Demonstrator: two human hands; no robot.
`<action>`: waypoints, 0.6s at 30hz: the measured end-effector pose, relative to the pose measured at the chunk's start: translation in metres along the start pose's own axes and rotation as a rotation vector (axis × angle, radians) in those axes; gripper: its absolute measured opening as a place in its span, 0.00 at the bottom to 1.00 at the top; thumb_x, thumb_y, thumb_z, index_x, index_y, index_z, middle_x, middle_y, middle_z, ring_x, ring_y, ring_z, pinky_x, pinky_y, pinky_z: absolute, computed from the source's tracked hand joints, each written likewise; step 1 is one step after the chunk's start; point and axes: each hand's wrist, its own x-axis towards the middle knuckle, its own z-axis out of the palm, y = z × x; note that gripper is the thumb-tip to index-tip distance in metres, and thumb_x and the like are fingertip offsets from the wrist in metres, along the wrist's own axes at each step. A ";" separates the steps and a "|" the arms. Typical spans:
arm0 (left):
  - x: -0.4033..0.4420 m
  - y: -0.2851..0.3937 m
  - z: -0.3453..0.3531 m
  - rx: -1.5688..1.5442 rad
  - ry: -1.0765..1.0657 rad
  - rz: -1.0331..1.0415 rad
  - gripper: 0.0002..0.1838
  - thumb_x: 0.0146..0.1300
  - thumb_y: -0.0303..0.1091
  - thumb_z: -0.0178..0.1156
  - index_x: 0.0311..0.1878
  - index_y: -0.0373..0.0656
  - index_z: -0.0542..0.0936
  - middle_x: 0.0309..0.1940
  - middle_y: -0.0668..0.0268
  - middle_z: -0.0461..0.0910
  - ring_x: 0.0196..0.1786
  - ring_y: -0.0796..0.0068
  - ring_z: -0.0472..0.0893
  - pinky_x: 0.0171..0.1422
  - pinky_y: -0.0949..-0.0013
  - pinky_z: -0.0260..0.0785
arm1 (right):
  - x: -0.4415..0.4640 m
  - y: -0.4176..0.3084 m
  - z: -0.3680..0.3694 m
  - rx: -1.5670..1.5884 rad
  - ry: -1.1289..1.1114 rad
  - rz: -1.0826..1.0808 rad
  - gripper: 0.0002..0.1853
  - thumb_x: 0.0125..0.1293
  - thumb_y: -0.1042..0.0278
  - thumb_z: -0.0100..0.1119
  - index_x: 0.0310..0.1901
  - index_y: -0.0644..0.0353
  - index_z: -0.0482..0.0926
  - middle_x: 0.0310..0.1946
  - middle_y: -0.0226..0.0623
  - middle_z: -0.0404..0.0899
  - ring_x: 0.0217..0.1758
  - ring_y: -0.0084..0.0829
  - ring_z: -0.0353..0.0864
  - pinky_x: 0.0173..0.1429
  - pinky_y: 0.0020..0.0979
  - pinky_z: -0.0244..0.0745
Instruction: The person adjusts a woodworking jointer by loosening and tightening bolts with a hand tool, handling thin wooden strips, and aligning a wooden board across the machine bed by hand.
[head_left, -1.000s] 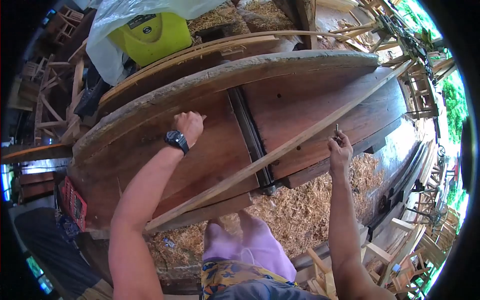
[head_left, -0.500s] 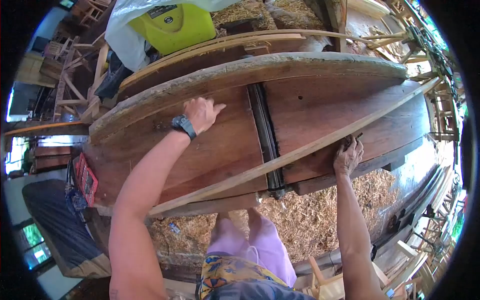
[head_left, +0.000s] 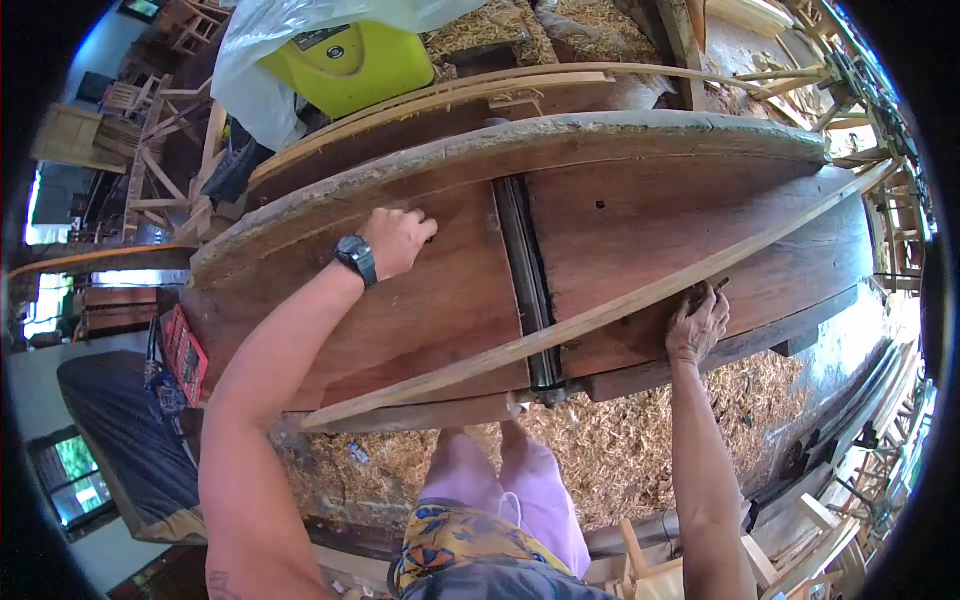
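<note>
My left hand [head_left: 397, 242], with a black watch [head_left: 355, 258] on its wrist, is closed over the reddish-brown wooden bed [head_left: 450, 290], left of a dark metal roller [head_left: 524, 260]. Its fingers curl inward, and whatever they hold, if anything, is hidden. A long pale wooden strip [head_left: 620, 312] lies slantwise across the bed, over the roller. Just below that strip, my right hand [head_left: 698, 328] pinches a short, dark, pencil-like stick [head_left: 723, 284] that pokes out past the fingers.
A thick curved plank [head_left: 500, 142] runs along the bed's far side. Beyond it stands a yellow-green machine cover [head_left: 345, 65] beside white plastic sheeting [head_left: 245, 90]. A red case [head_left: 183, 355] sits at the left end. Wood shavings [head_left: 640, 430] cover the floor; timber [head_left: 830, 530] is at lower right.
My left hand has shifted slightly left and down, and its outstretched finger has drawn in. My right hand stays beside the strip with the dark stick. The view has shifted slightly.
</note>
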 end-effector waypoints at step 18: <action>0.009 0.024 -0.019 -0.033 -0.285 -0.327 0.14 0.67 0.40 0.59 0.40 0.38 0.83 0.37 0.49 0.85 0.41 0.47 0.86 0.45 0.47 0.79 | 0.000 -0.004 -0.003 0.011 -0.014 0.014 0.23 0.67 0.57 0.60 0.62 0.53 0.75 0.63 0.44 0.68 0.67 0.50 0.67 0.67 0.51 0.64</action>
